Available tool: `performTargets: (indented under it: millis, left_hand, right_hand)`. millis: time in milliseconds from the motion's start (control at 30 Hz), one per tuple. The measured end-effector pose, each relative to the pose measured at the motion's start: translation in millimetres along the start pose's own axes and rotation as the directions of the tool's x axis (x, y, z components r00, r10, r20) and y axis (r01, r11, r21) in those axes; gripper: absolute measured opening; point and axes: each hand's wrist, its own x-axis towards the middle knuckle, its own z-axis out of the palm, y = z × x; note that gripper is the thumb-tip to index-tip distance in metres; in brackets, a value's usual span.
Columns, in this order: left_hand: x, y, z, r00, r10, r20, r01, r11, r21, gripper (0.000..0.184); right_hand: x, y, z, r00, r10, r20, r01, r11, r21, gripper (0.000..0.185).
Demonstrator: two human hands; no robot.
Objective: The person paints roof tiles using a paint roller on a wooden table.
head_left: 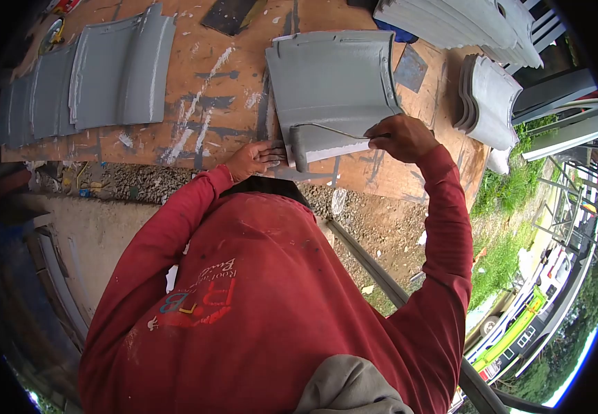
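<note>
A curved roof tile [333,76], coated grey with a paler strip along its near edge, lies on the paint-marked wooden table [230,148]. My right hand [406,138] is closed on the handle end of a paint roller. The grey roller head [299,148] rests on the tile's near left corner, joined to the hand by a thin wire. Beside that corner, my left hand [256,160] has its fingers stretched out toward the tile's left edge, with nothing held in it.
Grey tiles [116,72] overlap at the left of the table. Stacked tiles [461,24] stand at the back right, and more [485,96] at the right edge. A flat dark piece [411,67] lies behind the tile. A metal bar [375,269] runs below.
</note>
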Motion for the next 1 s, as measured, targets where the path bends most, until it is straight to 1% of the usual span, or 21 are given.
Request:
performTargets:
  millis: [33,100,167,200,267,300,400,467,500,533,567,600,633,667,700,767,800,867,967,1000]
  left_hand:
    - [1,-6,-2,1.000,0.011,-0.027,-0.011,1.000,-0.014,0.065]
    - [-1,-8,-5,0.997,0.023,-0.068,-0.026,0.999,-0.032,0.064]
    - [-4,7,2,1.000,-0.004,0.006,0.004,0.999,-0.045,0.065]
    - [-4,7,3,1.000,-0.004,0.001,0.004,0.999,-0.046,0.065]
    - [-4,10,8,0.999,0.049,-0.010,-0.049,0.998,0.031,0.070]
    - [-3,10,9,0.998,0.053,-0.014,-0.053,0.998,0.031,0.070]
    - [-3,6,5,0.999,0.045,0.003,-0.045,0.999,0.009,0.069]
    - [3,-15,-5,0.997,0.063,-0.039,-0.068,0.987,-0.146,0.063]
    - [1,-11,-3,0.997,0.064,-0.036,-0.069,0.987,-0.145,0.063]
    - [-1,-3,0,0.998,0.070,-0.010,-0.071,0.990,-0.125,0.067]
    - [-3,4,5,0.997,0.070,0.018,-0.067,0.992,-0.106,0.072]
    - [-3,4,7,0.998,0.061,0.030,-0.058,0.993,-0.104,0.072]
    - [-4,6,8,0.998,0.063,0.030,-0.062,0.997,-0.046,0.072]
    - [-3,9,7,0.997,0.067,0.029,-0.068,0.998,0.017,0.072]
    - [-3,9,6,0.997,0.061,0.036,-0.063,0.998,0.031,0.072]
    - [-4,8,7,0.997,-0.011,-0.079,0.014,0.999,0.032,0.069]
    - [-1,4,4,0.997,-0.012,-0.076,0.014,0.999,0.039,0.069]
    - [4,-10,-5,0.996,0.078,0.033,-0.075,0.994,-0.073,0.064]
    - [9,-21,-11,0.996,0.081,0.023,-0.079,0.995,-0.067,0.060]
    - [6,-17,-7,0.997,0.080,0.016,-0.079,0.995,-0.067,0.060]
  right_hand:
    - [-3,2,-5,1.000,-0.005,0.003,0.005,1.000,0.000,0.022]
    - [-5,6,-10,0.994,0.107,0.037,-0.108,0.994,0.032,0.023]
    - [3,-1,-6,0.996,0.078,0.039,-0.079,0.996,0.038,0.023]
    - [8,-8,0,0.998,0.040,0.045,-0.042,0.998,0.050,0.023]
    - [15,-17,11,0.999,-0.044,0.026,0.042,0.998,0.056,0.022]
    - [15,-19,9,0.998,-0.048,0.026,0.047,0.998,0.052,0.022]
    - [8,-9,-3,0.999,0.042,0.033,-0.043,0.998,0.035,0.023]
    - [1,10,-9,0.998,0.049,0.045,-0.051,0.998,0.043,0.024]
    - [-2,14,-10,0.996,0.064,0.059,-0.067,0.996,0.054,0.024]
    - [-1,7,-12,0.999,0.010,0.042,-0.013,0.998,0.064,0.026]
    - [3,-1,-10,0.999,0.019,0.039,-0.022,0.998,0.065,0.026]
    - [8,-17,-9,0.998,0.022,0.058,-0.024,0.999,0.037,0.026]
    - [13,-26,-8,0.997,0.024,0.074,-0.024,1.000,0.010,0.027]
    - [20,-22,0,0.997,-0.001,0.074,-0.001,1.000,0.031,0.027]
    - [18,-19,-1,0.998,0.004,0.061,-0.007,0.999,0.040,0.027]
    - [8,-4,-7,0.998,0.025,0.059,-0.027,0.999,0.026,0.028]
    - [-3,16,-12,0.997,0.062,0.039,-0.063,0.997,0.035,0.029]
    - [-31,51,-32,0.973,0.218,0.075,-0.223,0.973,0.065,0.029]
    - [-71,110,-50,0.962,0.267,0.062,-0.272,0.958,0.094,0.032]
    - [-79,113,-54,0.961,0.276,0.034,-0.278,0.957,0.081,0.032]
